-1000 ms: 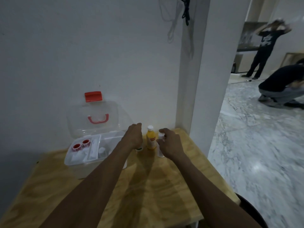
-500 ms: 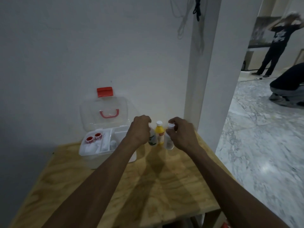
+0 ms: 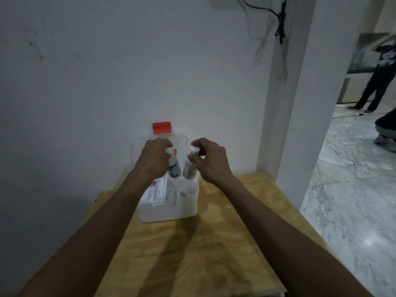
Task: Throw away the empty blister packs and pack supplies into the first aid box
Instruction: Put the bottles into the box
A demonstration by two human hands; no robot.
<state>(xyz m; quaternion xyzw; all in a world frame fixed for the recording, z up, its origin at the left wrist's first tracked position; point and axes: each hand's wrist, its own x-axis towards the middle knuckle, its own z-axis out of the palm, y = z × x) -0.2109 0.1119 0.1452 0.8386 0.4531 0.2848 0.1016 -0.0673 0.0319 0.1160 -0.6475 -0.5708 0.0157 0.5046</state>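
The clear first aid box [image 3: 171,211] stands open against the wall, its lid up with a red latch [image 3: 162,127] on top. My left hand [image 3: 155,158] grips a small white bottle with a green label [image 3: 174,168] by its cap, held above the box. My right hand [image 3: 211,161] holds a second small white bottle [image 3: 189,170] by its cap, just above the box's right compartment. White supplies lie in the box's tray. The yellow bottle is hidden from view.
The wooden table [image 3: 203,254] ends at its right edge beside a white pillar [image 3: 300,103]. Beyond it lies a marble floor where one person stands [image 3: 377,78] and another crouches [image 3: 387,127]. A black cable [image 3: 280,22] hangs on the wall.
Both hands have lifted their small bottles off the table and carried them left, over the open box. The yellow bottle has gone out of sight.
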